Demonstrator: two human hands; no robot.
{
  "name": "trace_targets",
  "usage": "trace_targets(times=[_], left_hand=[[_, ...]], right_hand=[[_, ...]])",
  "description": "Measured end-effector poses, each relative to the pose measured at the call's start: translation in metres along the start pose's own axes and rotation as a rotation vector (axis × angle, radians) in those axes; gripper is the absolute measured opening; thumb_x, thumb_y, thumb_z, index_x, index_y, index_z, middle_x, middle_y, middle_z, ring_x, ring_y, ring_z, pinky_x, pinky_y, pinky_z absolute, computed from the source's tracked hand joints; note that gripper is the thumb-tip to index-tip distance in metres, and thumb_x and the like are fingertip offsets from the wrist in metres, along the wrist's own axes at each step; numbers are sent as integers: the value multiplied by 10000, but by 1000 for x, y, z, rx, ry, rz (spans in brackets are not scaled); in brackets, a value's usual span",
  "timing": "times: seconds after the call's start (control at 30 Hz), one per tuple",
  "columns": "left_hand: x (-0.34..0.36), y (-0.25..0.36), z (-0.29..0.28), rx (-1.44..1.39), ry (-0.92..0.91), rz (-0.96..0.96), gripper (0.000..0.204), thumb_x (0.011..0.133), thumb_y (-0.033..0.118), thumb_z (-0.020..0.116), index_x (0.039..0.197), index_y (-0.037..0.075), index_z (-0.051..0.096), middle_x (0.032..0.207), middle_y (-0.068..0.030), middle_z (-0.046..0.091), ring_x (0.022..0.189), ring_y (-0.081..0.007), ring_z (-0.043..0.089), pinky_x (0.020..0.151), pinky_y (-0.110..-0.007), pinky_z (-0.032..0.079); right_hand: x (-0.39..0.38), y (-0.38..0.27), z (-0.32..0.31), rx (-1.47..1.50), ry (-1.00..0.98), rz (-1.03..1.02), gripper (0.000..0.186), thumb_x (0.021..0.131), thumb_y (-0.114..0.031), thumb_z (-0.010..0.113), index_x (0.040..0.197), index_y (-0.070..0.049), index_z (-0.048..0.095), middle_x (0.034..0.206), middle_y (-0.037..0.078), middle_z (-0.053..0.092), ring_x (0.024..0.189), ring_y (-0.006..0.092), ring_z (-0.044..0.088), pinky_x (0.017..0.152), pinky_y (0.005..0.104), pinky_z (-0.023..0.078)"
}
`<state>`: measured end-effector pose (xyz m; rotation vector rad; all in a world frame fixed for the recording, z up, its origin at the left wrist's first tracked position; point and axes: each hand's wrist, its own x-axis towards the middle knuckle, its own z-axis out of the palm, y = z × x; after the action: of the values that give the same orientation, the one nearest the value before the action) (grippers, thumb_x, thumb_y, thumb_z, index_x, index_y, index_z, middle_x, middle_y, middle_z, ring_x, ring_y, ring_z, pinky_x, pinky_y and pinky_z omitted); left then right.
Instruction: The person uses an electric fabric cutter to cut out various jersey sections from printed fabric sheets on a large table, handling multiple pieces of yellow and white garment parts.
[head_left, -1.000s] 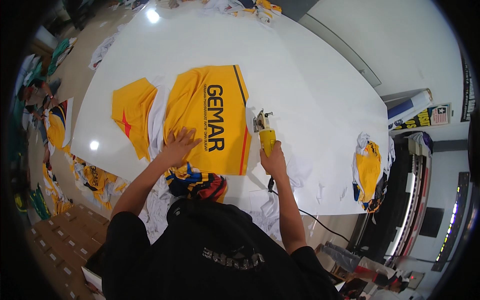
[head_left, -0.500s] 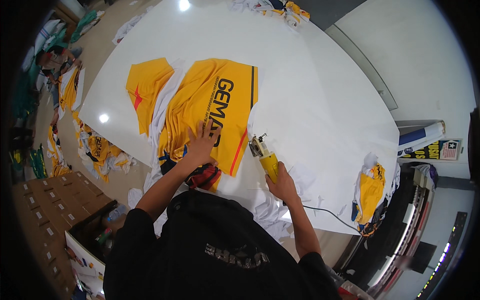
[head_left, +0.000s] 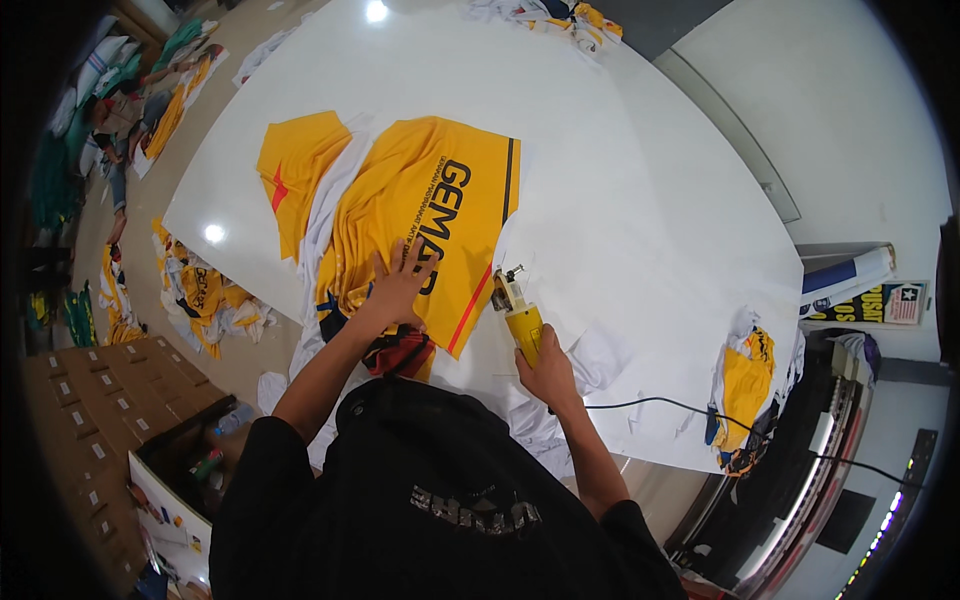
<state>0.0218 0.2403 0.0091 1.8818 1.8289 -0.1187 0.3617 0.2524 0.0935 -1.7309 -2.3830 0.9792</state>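
My left hand (head_left: 402,290) lies flat with fingers spread on a yellow printed fabric panel (head_left: 470,215), which has dark lettering, a dark stripe and a red stripe. In my right hand (head_left: 549,372) is a yellow handheld electric fabric cutter (head_left: 523,325), gripped by its body. Its metal cutting head is at the panel's right edge, close to the red stripe; whether the blade touches the cloth I cannot tell. Left of the panel lies a smaller yellow piece (head_left: 300,165) with white cloth beside it. Darker red and black fabric bunches under my left forearm.
All this lies on a large white table (head_left: 640,190). A black cord (head_left: 660,400) trails right from the cutter. Yellow and white scraps (head_left: 745,390) sit at the table's right corner; white scraps lie near me. Brown boxes (head_left: 100,420) stand left; a person (head_left: 120,115) handles cloth beyond.
The cutter and my right hand have shifted slightly left and toward me along the panel's edge. My left hand stays on the cloth. The cord now stretches farther right, and the distant person's cloth has moved.
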Motion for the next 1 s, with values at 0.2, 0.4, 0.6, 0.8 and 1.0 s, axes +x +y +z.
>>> trace_targets(times=[0.2, 0.4, 0.6, 0.8, 1.0], left_hand=[[0, 0, -2, -1, 2, 3, 1523, 496, 533, 1023, 1721, 249, 165, 1790, -171, 5, 1626, -501, 7, 1172, -850, 100], [1, -1, 1, 2, 7, 2, 1519, 490, 540, 1023, 1719, 262, 176, 1791, -162, 31, 1626, -498, 6, 1160, -863, 91], [2, 0, 1, -24, 36, 0, 1498, 483, 539, 1023, 1712, 261, 212, 1791, -154, 66, 1625, -493, 19, 1143, -878, 55], [1, 1, 1, -42, 47, -15, 1153, 731, 432, 890, 1693, 249, 281, 1788, -162, 96, 1621, -503, 32, 1115, -903, 10], [4, 4, 2, -56, 38, -19, 789, 989, 230, 623, 1699, 237, 279, 1793, -165, 66, 1617, -521, 17, 1101, -920, -11]], right_hand=[[0, -11, 6, -12, 53, 7, 527, 960, -245, 705, 1283, 28, 392, 1125, 337, 620, 953, 556, 669, 792, 614, 560], [5, -28, 22, 17, 112, 66, 533, 962, -251, 705, 1288, 24, 386, 1139, 345, 610, 966, 570, 658, 797, 623, 555], [30, -62, 38, 80, 184, 181, 555, 964, -261, 710, 1280, 59, 384, 1144, 416, 620, 1032, 599, 640, 862, 610, 539], [65, -88, 52, 31, 294, 237, 524, 955, -266, 719, 1204, 61, 394, 1055, 427, 648, 982, 600, 662, 832, 604, 549], [103, -107, 57, 62, 336, 403, 527, 946, -286, 711, 1207, 59, 411, 1096, 388, 665, 988, 562, 687, 826, 584, 574]])
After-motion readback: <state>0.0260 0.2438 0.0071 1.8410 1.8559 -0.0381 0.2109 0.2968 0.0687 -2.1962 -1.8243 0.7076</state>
